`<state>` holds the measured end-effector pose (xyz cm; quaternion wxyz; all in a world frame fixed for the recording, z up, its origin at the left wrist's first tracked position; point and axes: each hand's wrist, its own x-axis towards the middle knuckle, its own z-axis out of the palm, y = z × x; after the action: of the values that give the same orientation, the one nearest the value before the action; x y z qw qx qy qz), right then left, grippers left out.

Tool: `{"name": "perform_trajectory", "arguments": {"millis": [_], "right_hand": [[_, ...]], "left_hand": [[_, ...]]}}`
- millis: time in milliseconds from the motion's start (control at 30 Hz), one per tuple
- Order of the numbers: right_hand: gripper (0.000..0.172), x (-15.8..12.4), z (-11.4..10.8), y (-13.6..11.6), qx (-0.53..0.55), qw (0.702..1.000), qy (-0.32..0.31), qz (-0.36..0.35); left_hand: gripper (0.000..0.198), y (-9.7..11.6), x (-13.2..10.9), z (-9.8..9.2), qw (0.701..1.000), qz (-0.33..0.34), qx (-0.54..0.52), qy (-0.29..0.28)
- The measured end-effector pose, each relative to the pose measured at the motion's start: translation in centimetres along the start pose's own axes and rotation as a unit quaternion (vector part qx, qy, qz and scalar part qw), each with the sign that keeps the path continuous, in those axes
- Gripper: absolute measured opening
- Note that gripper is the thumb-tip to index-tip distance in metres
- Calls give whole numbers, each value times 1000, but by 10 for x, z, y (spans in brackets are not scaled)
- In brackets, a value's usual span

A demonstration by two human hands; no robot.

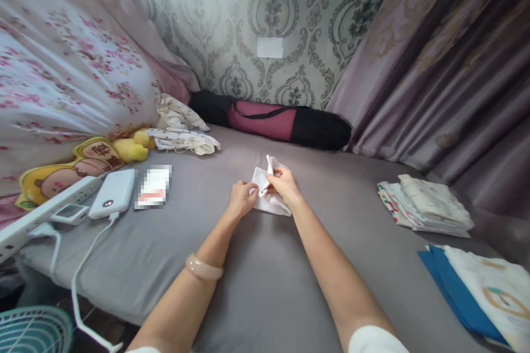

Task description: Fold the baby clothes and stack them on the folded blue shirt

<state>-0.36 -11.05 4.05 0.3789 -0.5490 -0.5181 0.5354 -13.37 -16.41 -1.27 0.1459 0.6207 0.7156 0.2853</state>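
A small white cloth item (273, 206), partly folded, lies on the grey sheet in front of me; its exact kind is hard to make out. My left hand (243, 198) pinches its left edge, low against the bed. With thumb and fingers closed, my right hand (283, 184) grips a raised fold on the upper right side. A part of the cloth stands up above the right fingers. A pale bangle (203, 268) circles my left forearm.
Folded clothes (426, 207) and a blue-and-white pile (464, 287) lie right. Left are a power bank (112, 193), power strip (53, 212), plush toy (62, 176) and crumpled cloth (182, 135). A long black-and-maroon bag (265, 120) rests along the wall.
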Motion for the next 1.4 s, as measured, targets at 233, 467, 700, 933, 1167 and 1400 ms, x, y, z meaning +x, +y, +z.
{"name": "perform_trajectory", "arguments": {"millis": [233,467,700,933,1167,1400], "right_hand": [[31,11,30,16,-155,987,27,-18],[26,7,37,20,-155,988,-2,-13],[35,15,-2,8,-160,983,34,-81],[58,14,-17,20,-464,839,86,-272],[64,22,-11,50,-539,827,-43,-157],[63,9,7,31,-524,809,19,-265]], "left_hand": [[58,-5,5,-11,967,-118,-224,25],[69,-1,6,-12,973,-126,-194,15],[39,-5,1,-5,992,-82,-84,45],[25,-10,1,2,995,-74,-49,52],[17,-15,4,10,991,-91,-74,68],[20,-14,4,6,986,-108,-110,63]]}}
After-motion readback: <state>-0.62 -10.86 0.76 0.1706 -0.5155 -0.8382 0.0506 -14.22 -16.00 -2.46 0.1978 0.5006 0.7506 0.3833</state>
